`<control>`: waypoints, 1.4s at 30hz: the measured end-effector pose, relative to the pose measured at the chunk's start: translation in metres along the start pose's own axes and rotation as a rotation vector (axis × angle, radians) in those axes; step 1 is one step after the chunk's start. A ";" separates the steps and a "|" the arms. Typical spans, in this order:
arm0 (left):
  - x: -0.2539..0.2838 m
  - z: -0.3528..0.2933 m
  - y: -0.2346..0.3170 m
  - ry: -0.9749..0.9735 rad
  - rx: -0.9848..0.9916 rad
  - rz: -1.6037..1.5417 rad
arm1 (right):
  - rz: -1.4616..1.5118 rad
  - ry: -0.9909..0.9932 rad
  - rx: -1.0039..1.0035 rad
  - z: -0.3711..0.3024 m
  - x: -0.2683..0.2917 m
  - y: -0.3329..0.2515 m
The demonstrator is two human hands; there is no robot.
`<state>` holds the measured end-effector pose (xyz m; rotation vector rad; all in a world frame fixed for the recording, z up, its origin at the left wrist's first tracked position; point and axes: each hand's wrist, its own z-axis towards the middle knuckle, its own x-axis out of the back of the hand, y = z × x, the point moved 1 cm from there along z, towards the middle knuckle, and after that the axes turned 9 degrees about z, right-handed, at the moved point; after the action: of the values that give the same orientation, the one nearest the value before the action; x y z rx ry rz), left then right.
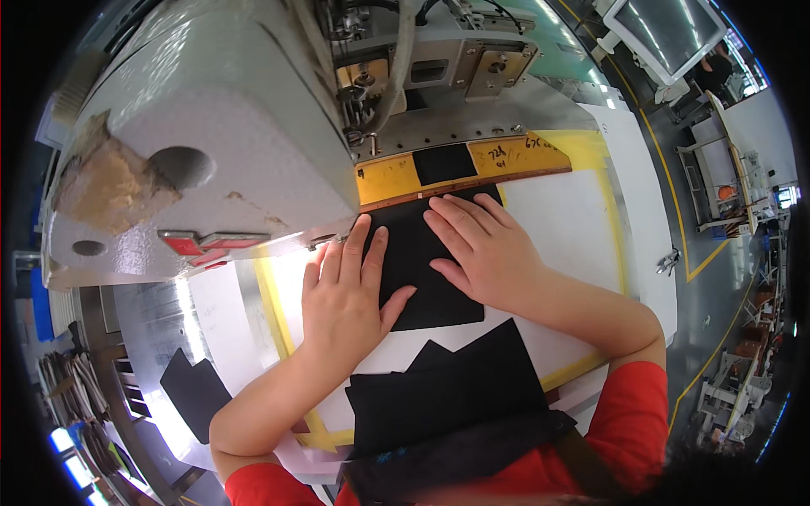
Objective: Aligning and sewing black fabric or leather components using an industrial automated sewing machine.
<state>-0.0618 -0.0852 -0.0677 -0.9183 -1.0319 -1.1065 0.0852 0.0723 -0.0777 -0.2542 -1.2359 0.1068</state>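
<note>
A black fabric piece (418, 278) lies flat on the white work surface (574, 228), its far edge at a yellow template (388, 182) with handwriting on it. My left hand (344, 287) rests on the left side of the piece, fingers stretched and apart, tips close to the template's edge. On its right side my right hand (481, 249) lies flat, fingertips near the same edge. Black material also shows through a window in the template. Closer to me, more black pieces (456, 379) lie overlapping at the table's front, partly against my body.
A large grey-white sewing machine head (211, 143) looms at the left, close to my left hand. Metal clamp parts (456, 72) stand behind the template. Another black piece (196, 395) lies at the left. A screen (666, 34) is at the far right; small metal snips (667, 261) lie near the right edge.
</note>
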 end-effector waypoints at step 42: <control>0.009 -0.004 -0.003 -0.052 0.029 -0.032 | 0.043 -0.028 0.077 0.005 0.006 0.000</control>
<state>-0.0626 -0.0920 -0.0597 -0.9140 -1.1065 -1.0961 0.0823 0.0747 -0.0711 -0.2129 -1.2513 0.1947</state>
